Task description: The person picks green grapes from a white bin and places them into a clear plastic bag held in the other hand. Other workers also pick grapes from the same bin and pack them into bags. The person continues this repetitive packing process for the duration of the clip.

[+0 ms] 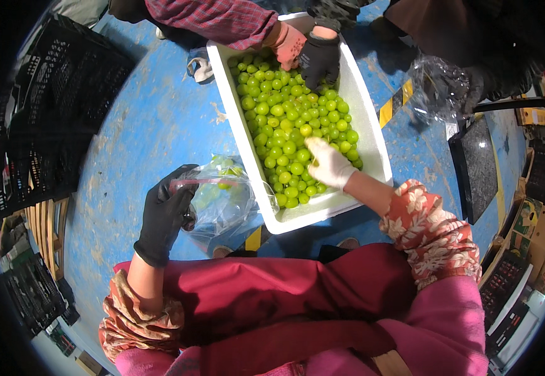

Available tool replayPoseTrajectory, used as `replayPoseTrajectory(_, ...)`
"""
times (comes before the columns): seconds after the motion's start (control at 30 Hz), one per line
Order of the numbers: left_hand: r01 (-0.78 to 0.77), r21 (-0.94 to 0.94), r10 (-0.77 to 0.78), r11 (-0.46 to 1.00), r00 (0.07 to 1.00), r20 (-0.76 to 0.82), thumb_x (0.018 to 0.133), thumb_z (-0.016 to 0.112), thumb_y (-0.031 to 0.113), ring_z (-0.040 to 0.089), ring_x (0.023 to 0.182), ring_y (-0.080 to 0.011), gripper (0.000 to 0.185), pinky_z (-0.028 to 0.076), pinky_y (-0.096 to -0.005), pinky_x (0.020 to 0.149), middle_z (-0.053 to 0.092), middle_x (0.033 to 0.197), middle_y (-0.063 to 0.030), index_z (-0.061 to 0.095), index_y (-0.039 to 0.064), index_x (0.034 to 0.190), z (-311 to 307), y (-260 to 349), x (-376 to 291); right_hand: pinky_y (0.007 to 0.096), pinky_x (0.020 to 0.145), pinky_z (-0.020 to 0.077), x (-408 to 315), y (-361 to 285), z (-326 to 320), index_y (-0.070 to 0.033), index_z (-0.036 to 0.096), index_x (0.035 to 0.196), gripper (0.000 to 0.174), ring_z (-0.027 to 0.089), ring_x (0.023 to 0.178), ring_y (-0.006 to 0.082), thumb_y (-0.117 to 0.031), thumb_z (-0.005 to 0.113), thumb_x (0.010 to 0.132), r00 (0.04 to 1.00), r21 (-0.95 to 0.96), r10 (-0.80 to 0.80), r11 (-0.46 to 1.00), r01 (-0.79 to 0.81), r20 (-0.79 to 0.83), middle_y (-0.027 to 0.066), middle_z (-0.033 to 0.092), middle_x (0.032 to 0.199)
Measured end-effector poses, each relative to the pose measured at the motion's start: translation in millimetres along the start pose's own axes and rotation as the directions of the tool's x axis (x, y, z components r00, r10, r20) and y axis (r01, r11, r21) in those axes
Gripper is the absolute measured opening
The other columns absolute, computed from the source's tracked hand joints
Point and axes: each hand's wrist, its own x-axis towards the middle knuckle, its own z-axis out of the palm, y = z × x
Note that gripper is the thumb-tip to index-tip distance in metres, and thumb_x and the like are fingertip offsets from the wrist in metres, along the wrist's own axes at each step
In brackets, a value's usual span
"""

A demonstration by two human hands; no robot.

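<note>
In a black glove, my left hand (166,211) grips the rim of a clear plastic zip bag (223,197). Some green grapes show through the bag's film beside the box. My right hand (326,162), gloved in white, reaches into a white foam box (272,221) and touches the loose green grapes (284,136) there. Its fingers are bent, with a yellowish grape near the tips; whether they hold anything is hidden. Grapes cover most of the box's floor, and part of the bare floor shows at the near right corner.
Across the box, another person's pink-gloved hand (289,47) and a black-gloved hand (320,61) reach into the grapes. Black plastic crates (61,108) stand stacked at left. A crumpled clear plastic bag (441,89) and a black tray-like object (474,174) are at right, near cardboard boxes (542,239).
</note>
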Motion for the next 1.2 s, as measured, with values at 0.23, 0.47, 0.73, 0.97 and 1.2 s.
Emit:
replayPoseTrajectory(0.23, -0.017, -0.034, 0.017, 0.999, 1.000, 0.022, 0.091, 0.054, 0.010, 0.043, 0.048, -0.0024, 0.034, 0.035, -0.0188, 0.046, 0.057, 0.073, 0.0028, 0.057, 0.000, 0.123, 2, -2, 2, 0.0343, 0.078, 0.0512, 4, 13, -21, -0.009, 0.063, 0.110, 0.029, 0.064, 0.090, 0.0282, -0.015, 0.062, 0.082, 0.992, 0.201, -0.057, 0.976, 0.080, -0.116, 0.0136, 0.066, 0.097)
replayPoseTrajectory(0.47, 0.137, -0.114, -0.131, 0.984, 0.990, 0.060, 0.091, 0.052, 0.001, 0.049, 0.070, -0.0025, 0.032, 0.040, -0.0173, 0.059, 0.058, 0.086, 0.0019, 0.058, 0.001, 0.122, -4, 6, -1, 0.0386, 0.078, 0.0490, 48, 20, -18, -0.007, 0.055, 0.115, 0.032, 0.062, 0.089, 0.0314, -0.022, 0.060, 0.087, 0.994, 0.013, 0.061, 0.998, -0.061, -0.087, 0.0149, 0.063, 0.095)
replayPoseTrajectory(0.73, 0.122, -0.188, -0.119, 0.975, 0.993, 0.026, 0.091, 0.059, 0.014, 0.045, 0.044, -0.0050, 0.032, 0.035, -0.0211, 0.040, 0.053, 0.068, 0.0026, 0.058, 0.002, 0.121, -2, 0, -1, 0.0181, 0.042, 0.0374, 8, -14, -63, 0.002, 0.055, 0.114, 0.042, 0.057, 0.057, 0.0106, -0.033, 0.052, 0.089, 0.858, 0.893, -0.256, 0.053, -0.447, 0.445, 0.0101, 0.064, 0.088)
replayPoseTrajectory(0.97, 0.092, -0.144, -0.090, 0.985, 0.996, 0.023, 0.092, 0.057, 0.013, 0.047, 0.050, -0.0042, 0.030, 0.038, -0.0205, 0.045, 0.055, 0.074, 0.0028, 0.059, 0.002, 0.121, -2, -1, -1, 0.0196, 0.038, 0.0383, -6, -88, -90, 0.000, 0.056, 0.110, 0.034, 0.058, 0.058, 0.0135, -0.026, 0.056, 0.087, 0.730, 0.830, -0.437, 0.076, -0.552, 0.525, 0.0134, 0.063, 0.083)
replayPoseTrajectory(1.2, 0.080, -0.037, -0.078, 0.996, 0.995, 0.059, 0.092, 0.058, 0.011, 0.047, 0.060, -0.0016, 0.029, 0.039, -0.0199, 0.052, 0.059, 0.082, 0.0033, 0.060, 0.002, 0.119, 1, 1, -2, 0.0294, 0.054, 0.0523, -14, -175, -37, -0.004, 0.049, 0.114, 0.029, 0.062, 0.072, 0.0203, -0.026, 0.053, 0.095, 0.728, 0.640, -0.209, -0.361, -0.678, 0.653, 0.0118, 0.062, 0.090)
